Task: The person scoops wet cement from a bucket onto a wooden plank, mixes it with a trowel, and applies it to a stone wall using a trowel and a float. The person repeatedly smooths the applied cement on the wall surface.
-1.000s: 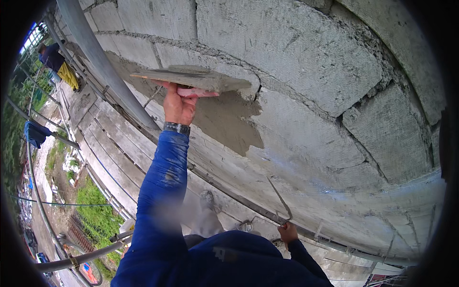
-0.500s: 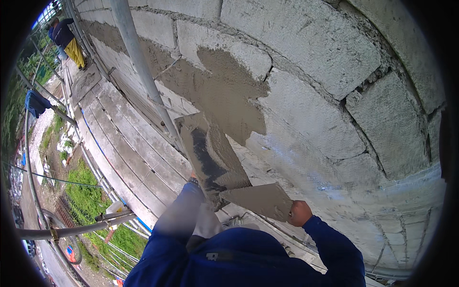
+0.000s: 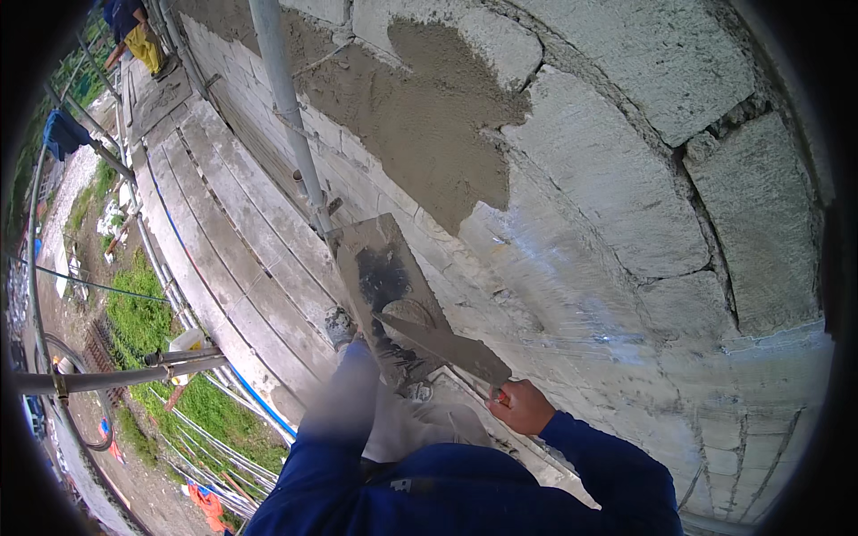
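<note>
My left hand is mostly hidden under the mortar board [image 3: 393, 259], at the end of my raised forearm, holding it from below. The board has a dark patch and smears of wet mortar. My right hand [image 3: 518, 406] is closed on the orange handle of a trowel [image 3: 451, 353], whose mortar-coated blade lies across the board’s lower part. Above them, a patch of fresh grey mortar [image 3: 429, 116] covers part of the block wall [image 3: 617, 196].
A steel scaffold pole [image 3: 281, 98] rises beside the wall. A plank walkway [image 3: 223, 223] runs left, bordered by rails [image 3: 107, 380], with ground below. Another person [image 3: 141, 40] in yellow trousers stands at the far end. Blue cloth [image 3: 67, 134] hangs on a rail.
The mortar board has come down from the wall into a lower position, uncovering the mortar patch. My right hand has raised the trowel onto the board. The view has shifted.
</note>
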Tool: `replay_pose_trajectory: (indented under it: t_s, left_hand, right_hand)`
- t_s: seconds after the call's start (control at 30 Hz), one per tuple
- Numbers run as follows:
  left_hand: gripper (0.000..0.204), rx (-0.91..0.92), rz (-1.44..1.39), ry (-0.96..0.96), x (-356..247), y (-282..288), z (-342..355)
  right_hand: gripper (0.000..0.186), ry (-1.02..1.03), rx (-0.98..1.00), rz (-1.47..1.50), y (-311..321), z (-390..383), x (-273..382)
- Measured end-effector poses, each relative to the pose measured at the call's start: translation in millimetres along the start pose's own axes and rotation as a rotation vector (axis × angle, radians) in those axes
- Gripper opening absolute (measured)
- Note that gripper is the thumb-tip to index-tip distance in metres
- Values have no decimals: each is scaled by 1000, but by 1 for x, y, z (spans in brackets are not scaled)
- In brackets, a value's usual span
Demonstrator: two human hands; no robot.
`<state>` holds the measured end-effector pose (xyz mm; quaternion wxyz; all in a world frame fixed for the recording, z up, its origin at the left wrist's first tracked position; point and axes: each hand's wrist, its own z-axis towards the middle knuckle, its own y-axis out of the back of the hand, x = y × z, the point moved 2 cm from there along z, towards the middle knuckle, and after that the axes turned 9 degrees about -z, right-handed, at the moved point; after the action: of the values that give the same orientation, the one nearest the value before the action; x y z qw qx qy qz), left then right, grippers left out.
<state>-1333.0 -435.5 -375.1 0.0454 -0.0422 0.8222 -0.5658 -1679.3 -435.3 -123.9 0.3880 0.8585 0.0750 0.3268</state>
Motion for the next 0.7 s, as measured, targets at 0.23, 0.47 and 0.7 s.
replay_pose_trajectory:
  t_s: [0.23, 0.47, 0.7]
  left_hand:
    - [43, -45, 0, 4, 8, 47, -21]
    - [45, -231, 34, 230, 80, 117, -92]
    - [47, -300, 111, 407, 70, 144, -75]
  right_hand:
    - [21, 126, -35, -339, -50, 63, -64]
    - [21, -173, -366, 25, -106, 160, -146]
    - [18, -393, -639, 317, -140, 77, -170]
